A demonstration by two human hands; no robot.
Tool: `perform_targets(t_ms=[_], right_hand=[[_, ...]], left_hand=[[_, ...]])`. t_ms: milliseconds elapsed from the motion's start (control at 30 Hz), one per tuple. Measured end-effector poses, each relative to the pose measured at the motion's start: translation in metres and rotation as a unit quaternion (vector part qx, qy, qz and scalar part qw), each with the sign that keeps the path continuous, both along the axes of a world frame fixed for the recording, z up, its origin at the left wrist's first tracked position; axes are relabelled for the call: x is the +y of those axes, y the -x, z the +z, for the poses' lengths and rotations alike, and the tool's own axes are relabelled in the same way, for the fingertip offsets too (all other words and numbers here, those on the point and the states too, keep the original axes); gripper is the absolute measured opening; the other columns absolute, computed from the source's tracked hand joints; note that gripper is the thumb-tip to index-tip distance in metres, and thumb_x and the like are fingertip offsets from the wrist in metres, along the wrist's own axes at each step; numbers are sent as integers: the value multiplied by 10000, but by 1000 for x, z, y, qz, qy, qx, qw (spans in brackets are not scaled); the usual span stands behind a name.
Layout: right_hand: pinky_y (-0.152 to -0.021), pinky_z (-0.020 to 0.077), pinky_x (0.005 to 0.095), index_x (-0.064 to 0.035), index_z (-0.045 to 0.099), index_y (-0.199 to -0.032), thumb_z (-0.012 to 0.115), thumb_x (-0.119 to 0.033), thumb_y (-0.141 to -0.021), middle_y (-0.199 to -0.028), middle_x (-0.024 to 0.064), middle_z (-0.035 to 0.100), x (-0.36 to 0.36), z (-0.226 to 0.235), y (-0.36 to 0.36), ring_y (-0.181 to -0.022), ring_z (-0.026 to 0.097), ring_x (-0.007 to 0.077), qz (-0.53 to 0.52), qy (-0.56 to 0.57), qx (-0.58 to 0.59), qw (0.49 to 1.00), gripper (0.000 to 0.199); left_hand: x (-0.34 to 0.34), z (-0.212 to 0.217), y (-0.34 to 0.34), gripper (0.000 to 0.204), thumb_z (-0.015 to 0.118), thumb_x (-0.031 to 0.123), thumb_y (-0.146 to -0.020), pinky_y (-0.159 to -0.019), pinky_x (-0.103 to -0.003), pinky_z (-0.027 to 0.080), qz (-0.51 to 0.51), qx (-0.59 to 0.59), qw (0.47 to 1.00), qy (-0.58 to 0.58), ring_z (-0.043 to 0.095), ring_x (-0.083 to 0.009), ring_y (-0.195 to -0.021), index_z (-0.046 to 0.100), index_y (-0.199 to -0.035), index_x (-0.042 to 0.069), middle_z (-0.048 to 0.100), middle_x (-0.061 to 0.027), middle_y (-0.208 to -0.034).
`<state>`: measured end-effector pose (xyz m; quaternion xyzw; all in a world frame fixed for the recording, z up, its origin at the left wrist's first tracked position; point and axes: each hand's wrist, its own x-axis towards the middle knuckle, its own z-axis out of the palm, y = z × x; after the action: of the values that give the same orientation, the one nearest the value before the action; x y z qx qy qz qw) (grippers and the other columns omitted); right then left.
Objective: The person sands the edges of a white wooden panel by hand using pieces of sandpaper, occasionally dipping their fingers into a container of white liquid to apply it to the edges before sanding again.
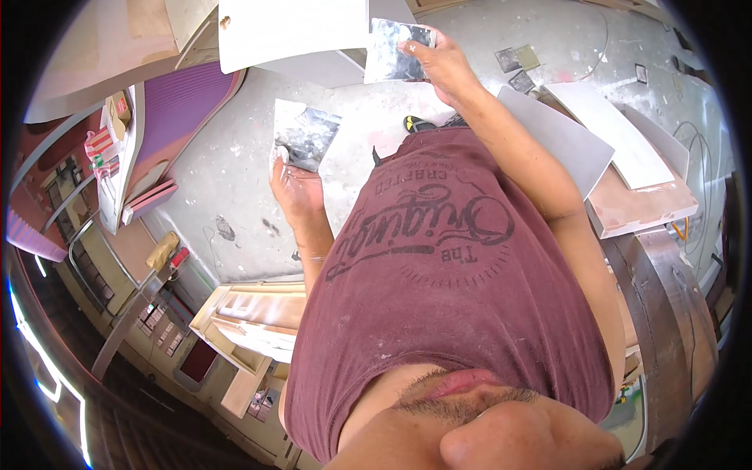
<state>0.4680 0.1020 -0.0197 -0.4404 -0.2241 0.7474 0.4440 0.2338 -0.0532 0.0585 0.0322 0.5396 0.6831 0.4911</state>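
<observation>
My left hand (296, 188) grips the lower corner of a dusty sandpaper sheet (315, 137), dark grey with white smears and a pale strip along one side. Farther out and to the right, my right hand (442, 61) pinches a second dusty sandpaper sheet (385, 56), its thumb lying on the face. That sheet is beside the right end of a white panel (294, 31) and overlaps its edge in the view. The two sheets are apart from each other. The fingers behind each sheet are partly hidden.
Several small square sheets (518, 59) lie on the dusty grey floor (235, 180). To the right, white and grey boards (615, 133) rest on a wooden block. A purple curved panel (184, 102) stands left, and a wooden frame (251, 313) is close to my left side. Cables trail at right.
</observation>
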Motion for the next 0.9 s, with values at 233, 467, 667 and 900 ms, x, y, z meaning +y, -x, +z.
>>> perform_targets(t_ms=[233,467,667,900], right_hand=[[-747,496,244,60,570,-1177,661,-84,-880,-943,52,669,13,31,5,-840,606,91,118,-121,-246,954,343],[-602,507,307,55,648,-982,644,-159,-805,-758,109,662,19,35,-3,-649,624,146,-16,-133,-158,978,277],[-658,517,292,34,650,-1004,620,-126,-814,-781,88,668,26,52,1,-666,617,148,76,-122,-267,953,250],[-700,511,311,31,665,-1003,545,-30,-838,-818,77,691,33,41,1,-756,646,158,22,-173,-216,961,213]], left_hand=[[-3,-8,4,217,511,132,-948,-892,-319,504,-2,1,1000,-12,620,-196,-1041,569,-1122,18,643,-80,-1119],[-7,-14,9,219,510,142,-955,-893,-331,502,2,-29,1000,-5,622,-202,-1038,576,-1120,14,647,-88,-1118],[-6,-15,6,260,528,167,-955,-924,-331,458,-2,-4,1000,-2,587,-193,-1067,562,-1152,1,612,-99,-1163],[-9,-15,4,243,531,170,-956,-916,-322,461,-10,-10,1000,-10,592,-189,-1062,572,-1136,10,625,-91,-1143]])
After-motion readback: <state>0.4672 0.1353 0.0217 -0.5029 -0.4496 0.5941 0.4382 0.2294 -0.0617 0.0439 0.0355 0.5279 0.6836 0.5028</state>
